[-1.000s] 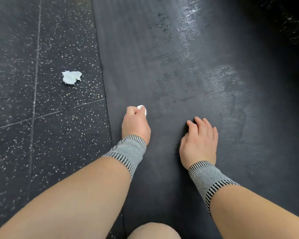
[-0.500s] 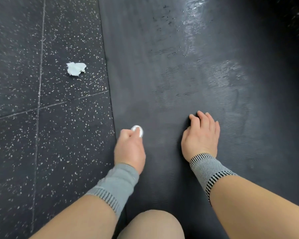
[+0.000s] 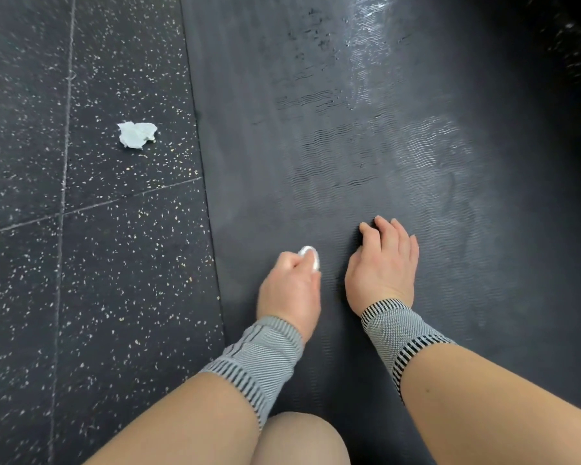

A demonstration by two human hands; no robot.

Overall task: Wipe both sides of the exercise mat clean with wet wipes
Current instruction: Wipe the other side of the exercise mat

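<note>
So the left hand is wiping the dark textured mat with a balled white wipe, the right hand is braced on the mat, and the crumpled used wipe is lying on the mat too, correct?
Not quite. The head view shows the crumpled white used wipe lying on the speckled black floor tiles, off the dark textured mat. The rest holds: left hand grips a balled white wipe, right hand braces on the mat.

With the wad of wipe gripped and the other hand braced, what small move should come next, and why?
Probably sweep the left hand and its balled white wet wipe across the dark ribbed exercise mat nearby: damp sheen shows farther up, while this near strip looks dry. The right hand rests on the mat, steadying it.
</note>
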